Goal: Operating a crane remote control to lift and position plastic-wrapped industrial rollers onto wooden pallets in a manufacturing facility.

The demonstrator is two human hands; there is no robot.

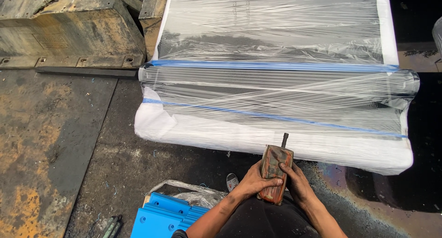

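- Nearest the camera, at 6 o'clock, both forearms rise from the bottom edge over dark clothing.
- The left hand grasps a worn, grimy remote control box; its fingers curl across the front of the box and the thumb lies over its lower face.
- The right hand grips the same box from the 3 o'clock side, fingers wrapped round its edge, touching the left hand's fingertips.
- The box stands nearly upright between the two hands, with a short dark stub antenna poking out at 12 o'clock.
- At 7 o'clock from the hands lie blue plastic plates with small holes, stacked at a tilt, and crumpled clear film rests over their upper edge.
- Between the film and the left hand, the toe of a sandal shows on the floor.
- At 8 o'clock, far down in the corner, a small dark tool lies on the gritty, rust-stained steel floor.
- Just beyond the box, toward 12 o'clock, sits a large bundle wrapped in stretch film over white padding, crossed by two blue bands.
- Farthest off, at 10 o'clock, a heavy weathered metal block sits just beside the bundle's far left corner.
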